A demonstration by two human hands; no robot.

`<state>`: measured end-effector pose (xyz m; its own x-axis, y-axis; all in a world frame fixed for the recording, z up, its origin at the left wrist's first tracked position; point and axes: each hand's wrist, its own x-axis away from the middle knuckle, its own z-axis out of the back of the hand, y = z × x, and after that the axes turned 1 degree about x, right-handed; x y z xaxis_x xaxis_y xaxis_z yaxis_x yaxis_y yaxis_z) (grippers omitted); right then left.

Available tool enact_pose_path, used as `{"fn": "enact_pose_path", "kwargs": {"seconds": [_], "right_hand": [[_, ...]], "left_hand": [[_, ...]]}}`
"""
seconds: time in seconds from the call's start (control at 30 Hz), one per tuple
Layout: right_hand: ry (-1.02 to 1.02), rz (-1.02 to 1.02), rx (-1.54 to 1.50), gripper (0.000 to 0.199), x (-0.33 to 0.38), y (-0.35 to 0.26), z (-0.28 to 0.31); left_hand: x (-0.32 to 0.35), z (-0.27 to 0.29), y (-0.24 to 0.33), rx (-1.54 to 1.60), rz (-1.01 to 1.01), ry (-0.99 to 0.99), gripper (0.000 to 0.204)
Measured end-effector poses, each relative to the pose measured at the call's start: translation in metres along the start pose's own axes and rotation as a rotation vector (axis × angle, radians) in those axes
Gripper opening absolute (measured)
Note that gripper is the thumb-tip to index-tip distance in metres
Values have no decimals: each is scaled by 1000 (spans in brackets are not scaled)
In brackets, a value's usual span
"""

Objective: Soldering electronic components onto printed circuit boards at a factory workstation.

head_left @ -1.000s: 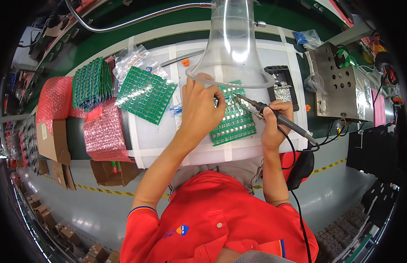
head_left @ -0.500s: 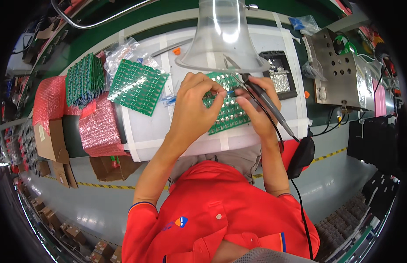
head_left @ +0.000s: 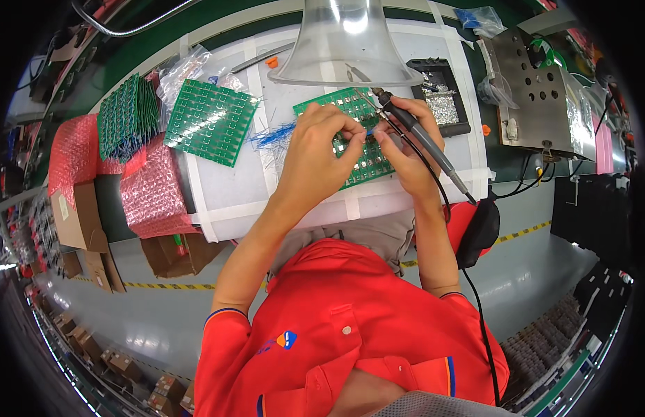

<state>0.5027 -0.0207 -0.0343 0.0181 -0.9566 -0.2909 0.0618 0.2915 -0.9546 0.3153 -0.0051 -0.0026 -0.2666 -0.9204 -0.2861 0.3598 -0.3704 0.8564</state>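
A green circuit board with rows of small metal parts lies on the white work surface beneath my hands. My left hand is over its left part, thumb and forefinger pinched together at a short blue wire. Close beside it, my right hand brings thumb and fingertips to the same wire. A grey-handled soldering iron is held in my right hand, its tip up and left over the board, its cable trailing down right. Several loose blue wires lie left of my left hand.
A clear fume hood hangs just beyond the board. Another green board and a board stack lie left, near pink bubble wrap. A black tray of small metal parts and a metal box stand right.
The whole view has shifted, so the bench sits higher in the picture. My hands stay close together over the board, and more of the blue wires and the board's upper left now shows.
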Motion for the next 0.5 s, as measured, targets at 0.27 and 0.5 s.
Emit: {"fn": "enact_pose_path", "kwargs": {"seconds": [0.27, 0.5], "right_hand": [[30, 12, 17, 49, 0, -2, -1], [398, 73, 19, 22, 7, -1, -4]], "left_hand": [[0, 2, -2, -52, -50, 6, 5], [-15, 12, -22, -263, -56, 110, 6]]}}
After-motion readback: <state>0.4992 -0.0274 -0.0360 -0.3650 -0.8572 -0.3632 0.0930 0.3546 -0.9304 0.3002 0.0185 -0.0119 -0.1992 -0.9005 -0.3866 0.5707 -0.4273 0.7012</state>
